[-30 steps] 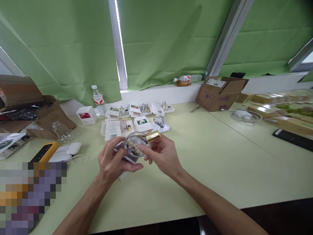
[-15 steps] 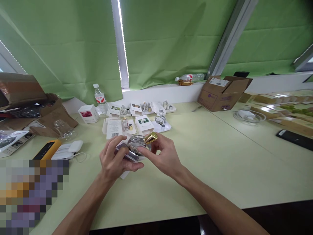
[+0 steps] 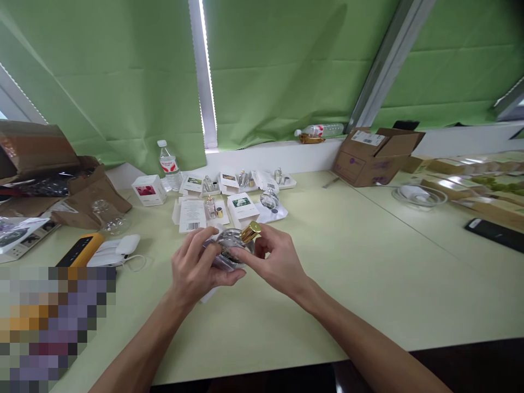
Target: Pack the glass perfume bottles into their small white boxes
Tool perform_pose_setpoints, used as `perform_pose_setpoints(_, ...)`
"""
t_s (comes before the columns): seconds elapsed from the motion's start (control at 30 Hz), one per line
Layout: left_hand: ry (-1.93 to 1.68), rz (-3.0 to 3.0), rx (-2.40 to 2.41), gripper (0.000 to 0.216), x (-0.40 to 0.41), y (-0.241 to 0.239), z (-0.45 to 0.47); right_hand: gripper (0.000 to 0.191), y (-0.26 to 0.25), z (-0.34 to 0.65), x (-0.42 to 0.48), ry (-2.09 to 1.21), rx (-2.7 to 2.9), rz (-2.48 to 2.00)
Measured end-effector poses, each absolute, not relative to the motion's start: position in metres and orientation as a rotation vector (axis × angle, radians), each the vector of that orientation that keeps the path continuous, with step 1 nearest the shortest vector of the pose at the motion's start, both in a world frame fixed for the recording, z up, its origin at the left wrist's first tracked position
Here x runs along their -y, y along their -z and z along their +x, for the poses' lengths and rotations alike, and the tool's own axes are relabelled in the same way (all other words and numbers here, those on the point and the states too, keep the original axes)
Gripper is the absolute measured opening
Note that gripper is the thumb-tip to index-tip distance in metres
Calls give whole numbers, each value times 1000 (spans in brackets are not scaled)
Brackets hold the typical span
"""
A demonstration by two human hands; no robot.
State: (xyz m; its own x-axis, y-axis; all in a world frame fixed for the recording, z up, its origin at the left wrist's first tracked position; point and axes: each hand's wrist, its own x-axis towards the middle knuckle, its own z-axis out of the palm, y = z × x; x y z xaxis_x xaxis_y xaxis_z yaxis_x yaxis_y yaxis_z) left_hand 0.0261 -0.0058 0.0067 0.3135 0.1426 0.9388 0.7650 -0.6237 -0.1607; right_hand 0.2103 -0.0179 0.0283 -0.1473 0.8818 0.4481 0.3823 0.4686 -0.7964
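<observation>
Both hands hold a round clear glass perfume bottle (image 3: 231,243) with a gold cap (image 3: 250,231) just above the pale green table (image 3: 360,273). My left hand (image 3: 196,270) cups the bottle from below and the left, fingers curled round it, with a purple box partly hidden under them. My right hand (image 3: 273,259) pinches the bottle's right side by the cap. Beyond the hands lie small white boxes (image 3: 242,206), a barcode sheet (image 3: 191,214) and other little bottles (image 3: 269,200).
Torn brown cardboard (image 3: 82,202) and a yellow device (image 3: 79,250) with a white charger (image 3: 117,250) lie at the left. A water bottle (image 3: 168,165) stands by the sill. An open carton (image 3: 374,155), a cable coil (image 3: 415,195) and a black phone (image 3: 495,232) are at the right.
The bottle has been turned and lowered a little between the hands, its flat face tilting away and the gold cap swinging up. The left fingers have closed further round it.
</observation>
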Motion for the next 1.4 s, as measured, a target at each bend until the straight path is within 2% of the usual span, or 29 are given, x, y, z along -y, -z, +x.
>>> perform_pose_setpoints(0.2, 1303, -2009, 798, 49, 8, -9, 29, 30, -30, 208, 19, -738, 1714, -1103)
perform_pose_setpoints(0.33, 1338, -2037, 807, 65, 9, -6, 31, 30, -29, 205, 19, -849, 1697, -1111)
perform_pose_setpoints(0.5, 1286, -2114, 1289, 78, 12, -3, 33, 29, -27, 206, 16, -911, 1665, -1138)
perform_pose_setpoints(0.67, 849, -2259, 1900, 62, 14, -11, 34, 32, -25, 211, 10, -938, 1649, -1201)
perform_pose_setpoints(0.77, 841, -2349, 2054, 57, 15, -17, 33, 33, -26, 213, 9, -945, 1664, -1203)
perform_pose_setpoints(0.93, 1212, -2435, 1939, 58, 13, -15, 32, 29, -30, 215, 12, -801, 1738, -1094)
perform_pose_setpoints(1.03, 1302, -2475, 1778, 60, 10, -9, 32, 26, -32, 216, 12, -656, 1803, -1026)
perform_pose_setpoints(1.27, 1245, -2679, 1740, 55, 3, -7, 26, 23, -33, 225, 5, -549, 1886, -1037)
perform_pose_setpoints(1.4, 1062, -2782, 1880, 45, 3, -11, 20, 26, -32, 232, -1, -473, 1916, -1073)
